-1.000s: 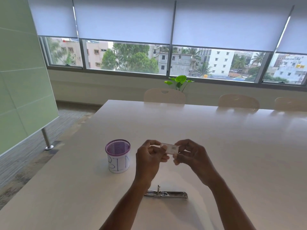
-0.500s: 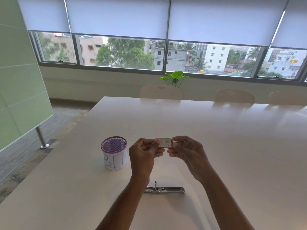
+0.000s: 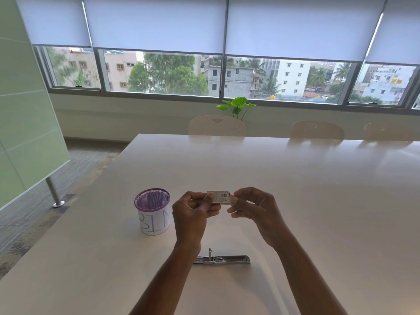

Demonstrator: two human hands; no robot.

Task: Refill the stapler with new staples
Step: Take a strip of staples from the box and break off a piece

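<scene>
A small staple box (image 3: 221, 197) with a barcode on its side is held in the air above the table, between both hands. My left hand (image 3: 193, 211) pinches its left end with thumb and fingers. My right hand (image 3: 254, 209) grips its right end with the fingertips. Below the hands, a metal stapler (image 3: 223, 259) lies flat on the white table (image 3: 318, 201), spread open lengthwise, and my left forearm covers its left end. Whether the box is open cannot be told.
A purple mesh cup (image 3: 152, 212) wrapped in white paper marked "BIN" stands left of my left hand. Three chairs (image 3: 217, 126) line the far table edge. A green board on a metal leg (image 3: 53, 194) stands on the floor at left.
Both hands stay on the staple box at about the same spot above the table. The stapler and the cup have not moved; only the camera view has shifted slightly.
</scene>
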